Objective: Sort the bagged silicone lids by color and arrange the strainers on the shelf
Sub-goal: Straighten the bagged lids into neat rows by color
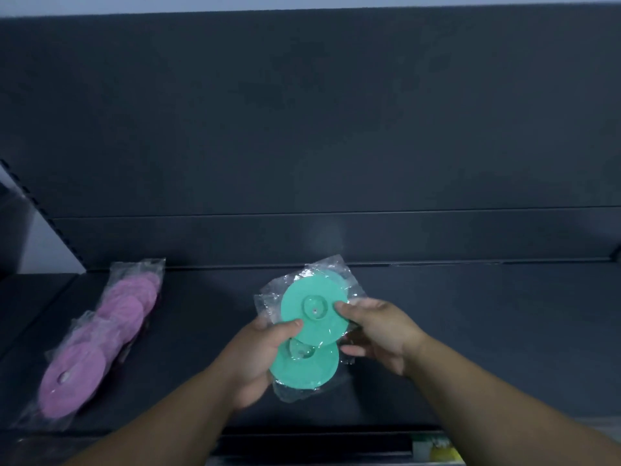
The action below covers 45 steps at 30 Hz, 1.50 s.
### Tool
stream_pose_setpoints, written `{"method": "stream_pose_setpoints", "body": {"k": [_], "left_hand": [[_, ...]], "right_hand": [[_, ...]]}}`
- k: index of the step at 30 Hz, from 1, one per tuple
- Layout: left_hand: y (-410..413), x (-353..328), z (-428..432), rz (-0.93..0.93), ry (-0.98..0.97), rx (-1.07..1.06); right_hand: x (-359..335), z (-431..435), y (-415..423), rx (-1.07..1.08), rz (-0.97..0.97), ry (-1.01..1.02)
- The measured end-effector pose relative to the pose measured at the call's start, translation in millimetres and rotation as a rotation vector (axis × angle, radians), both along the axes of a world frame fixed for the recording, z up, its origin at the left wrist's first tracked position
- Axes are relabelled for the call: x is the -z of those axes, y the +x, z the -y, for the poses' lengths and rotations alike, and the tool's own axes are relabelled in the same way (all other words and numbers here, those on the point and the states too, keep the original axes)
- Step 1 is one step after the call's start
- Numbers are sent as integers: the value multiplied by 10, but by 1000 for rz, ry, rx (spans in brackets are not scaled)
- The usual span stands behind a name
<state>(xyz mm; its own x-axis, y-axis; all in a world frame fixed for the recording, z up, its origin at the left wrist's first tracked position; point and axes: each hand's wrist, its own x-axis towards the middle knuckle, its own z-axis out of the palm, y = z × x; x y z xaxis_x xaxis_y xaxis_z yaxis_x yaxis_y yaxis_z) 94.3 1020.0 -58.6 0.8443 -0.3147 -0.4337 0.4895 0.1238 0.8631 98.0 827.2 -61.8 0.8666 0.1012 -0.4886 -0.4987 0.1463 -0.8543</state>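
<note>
Hands: left (260, 356), right (379, 334) | pinching green lids (314, 312) | above shelf (470, 331)

dark back panel (302, 112), yellow-green packaging (437, 447)

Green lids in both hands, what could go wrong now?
1. The left hand and right hand pinch two green lids in slippery clear bags above the shelf; one bag might slide out and drop.
2. The pink lids lie in a loose overlapping row on the left; greens set down too close could mix the colors.
</note>
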Motion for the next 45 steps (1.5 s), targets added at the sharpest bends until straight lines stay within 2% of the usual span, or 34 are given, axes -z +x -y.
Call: {"method": "stream_pose_setpoints", "body": {"k": [5,9,13,15,17,20,28,34,38,41,43,45], "left_hand": [[95,51,-51,54,115,-45],[218,80,-137,69,180,-267],[366,105,-212,64,128,-444],[423,81,-231,84,107,-503],[465,76,-246,99,98,-537],[473,97,-273,99,88,-539],[371,217,-311,72,87,-482],[277,193,-289,53,56,-440],[164,108,-236,36,20,-355],[87,33,-209,79,32,-285],[39,-1,-189,165,51,-198],[-17,-41,-158,273,77,-96]], "right_hand": [[41,195,-66,294,63,-7],[32,245,-141,414,317,-122],[117,164,-213,314,746,-504],[263,129,-218,188,940,-699],[419,98,-237,4,1029,-859],[579,66,-297,-200,1077,-1102],[727,0,-398,-436,1085,-1272],[683,-131,-355,-482,893,-1424],[615,-109,-363,-559,753,-1349],[494,-97,-406,-399,691,-1146],[337,-148,-397,-115,538,-867],[126,-197,-354,98,261,-422]]}}
